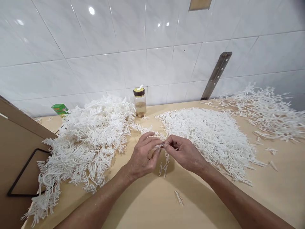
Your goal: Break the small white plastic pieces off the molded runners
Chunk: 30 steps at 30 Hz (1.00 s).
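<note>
So both hands are up over the middle of a pale wood-look table [143, 203], fingertips meeting. The left hand [144, 154] has thumb and fingers pinched on a white branching strand [164, 168], and the right hand [183, 152] is pinching it right there too, with the other fingers curled in. The strand's forked end dangles between the hands, just above the tabletop. Big fluffy heap of white branching pieces [90, 136] on the left, a flatter, denser pile [202, 136] beside the right hand, and a looser tangle [262, 111] off to the far right. A dark-lidded bottle [140, 103] stands near the tiled wall [95, 73], and a few loose bits [178, 198] lie nearer the front.
</note>
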Tool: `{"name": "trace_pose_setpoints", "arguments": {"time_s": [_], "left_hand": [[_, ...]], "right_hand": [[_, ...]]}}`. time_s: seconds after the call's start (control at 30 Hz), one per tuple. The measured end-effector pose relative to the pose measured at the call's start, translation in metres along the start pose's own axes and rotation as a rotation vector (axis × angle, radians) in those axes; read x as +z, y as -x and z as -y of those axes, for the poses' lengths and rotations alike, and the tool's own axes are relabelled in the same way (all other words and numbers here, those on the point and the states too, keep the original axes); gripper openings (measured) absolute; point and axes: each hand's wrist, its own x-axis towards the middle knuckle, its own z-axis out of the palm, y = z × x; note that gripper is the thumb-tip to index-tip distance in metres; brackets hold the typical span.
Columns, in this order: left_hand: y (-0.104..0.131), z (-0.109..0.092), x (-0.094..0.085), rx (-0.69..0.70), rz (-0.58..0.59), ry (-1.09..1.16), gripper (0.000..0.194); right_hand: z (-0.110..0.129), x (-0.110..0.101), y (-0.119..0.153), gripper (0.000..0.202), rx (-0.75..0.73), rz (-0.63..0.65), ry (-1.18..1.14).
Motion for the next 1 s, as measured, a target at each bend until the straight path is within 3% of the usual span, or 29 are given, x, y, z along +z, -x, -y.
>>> {"name": "trace_pose_setpoints", "arguments": {"time_s": [0.17,0.33,0.43,0.57,0.77,1.0], "left_hand": [[0.002,0.003,-0.001,-0.184,0.082,0.032,0.026],[-0.004,0.001,-0.005,-0.5,0.113,0.293,0.018],[-0.008,0.002,-0.008,-0.618,0.199,0.46,0.026],[-0.009,0.006,-0.012,-0.672,0.313,0.582,0.035],[-0.008,0.007,-0.012,-0.691,0.356,0.583,0.036],[-0.004,0.008,-0.003,-0.706,0.221,0.623,0.038]], "right_hand": [[-0.003,0.002,0.0,0.023,-0.028,-0.025,0.002],[-0.006,0.004,-0.001,0.024,-0.058,-0.023,-0.011],[-0.008,0.006,-0.001,0.021,-0.046,-0.044,-0.019],[-0.01,0.009,-0.001,0.019,-0.02,-0.041,-0.034],[-0.008,0.011,0.0,0.022,0.052,-0.044,-0.155],[-0.01,0.01,0.0,0.034,0.156,0.028,-0.363]]}}
